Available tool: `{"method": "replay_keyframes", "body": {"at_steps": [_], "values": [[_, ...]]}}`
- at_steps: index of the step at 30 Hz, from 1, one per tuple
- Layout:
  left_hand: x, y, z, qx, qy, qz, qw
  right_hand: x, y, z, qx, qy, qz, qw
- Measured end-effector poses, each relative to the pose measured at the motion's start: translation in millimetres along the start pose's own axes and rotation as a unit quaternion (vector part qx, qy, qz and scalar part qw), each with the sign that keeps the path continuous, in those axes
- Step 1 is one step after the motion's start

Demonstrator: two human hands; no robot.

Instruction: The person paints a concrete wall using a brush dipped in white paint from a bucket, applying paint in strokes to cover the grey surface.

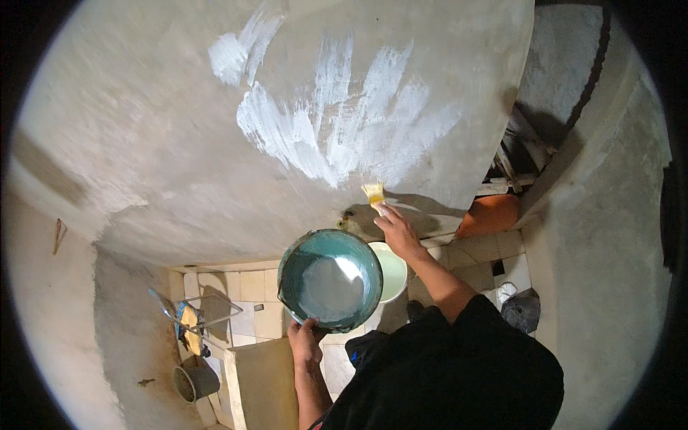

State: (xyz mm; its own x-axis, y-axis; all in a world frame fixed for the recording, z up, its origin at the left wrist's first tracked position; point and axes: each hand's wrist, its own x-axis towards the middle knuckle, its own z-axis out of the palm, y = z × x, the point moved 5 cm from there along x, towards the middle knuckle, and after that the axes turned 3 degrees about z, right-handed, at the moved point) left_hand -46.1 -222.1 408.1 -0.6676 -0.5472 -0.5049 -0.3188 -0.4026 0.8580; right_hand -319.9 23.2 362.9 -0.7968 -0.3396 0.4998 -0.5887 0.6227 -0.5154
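Note:
My right hand (399,232) grips the handle of a paintbrush (374,193) with pale bristles and a yellow band. Its bristle tips are at the lower edge of a patch of white paint (344,129) streaked over the bare grey plaster wall (177,134); whether they touch is hard to tell. Held by the near rim in my left hand (306,339) is a round green basin (290,269) with greyish liquid (336,290) in the bottom. A pale green bucket (395,271) stands partly hidden behind the basin. Above the basin a small tap or pipe fitting (342,221) juts from the wall.
On the tiled floor (269,320) at left are a metal-framed rack (217,314) with cloths (189,325) and a grey bucket (199,381). A low plastered partition (263,381) rises beside my left arm. At right lie an orange object (489,215), wood pieces (508,172) and a black bag (521,312).

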Motion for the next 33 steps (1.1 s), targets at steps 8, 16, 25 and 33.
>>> {"method": "replay_keyframes", "body": {"at_steps": [8,16,25,33], "values": [[0.8,1.5,2.3,-0.017,0.017,0.001,1.000,76.4,-37.1,-101.3,0.120,-0.034,0.104,0.987],[1.8,-3.9,11.2,0.011,-0.021,-0.002,1.000,91.2,-84.7,-186.0,0.055,0.328,-0.063,0.941],[4.3,-1.6,31.1,0.016,-0.047,-0.014,0.999,-4.8,10.8,-29.1,0.106,0.004,0.060,0.993],[0.2,1.2,44.6,-0.016,-0.060,0.007,0.998,74.6,-7.9,-189.5,0.163,0.121,0.093,0.975]]}}
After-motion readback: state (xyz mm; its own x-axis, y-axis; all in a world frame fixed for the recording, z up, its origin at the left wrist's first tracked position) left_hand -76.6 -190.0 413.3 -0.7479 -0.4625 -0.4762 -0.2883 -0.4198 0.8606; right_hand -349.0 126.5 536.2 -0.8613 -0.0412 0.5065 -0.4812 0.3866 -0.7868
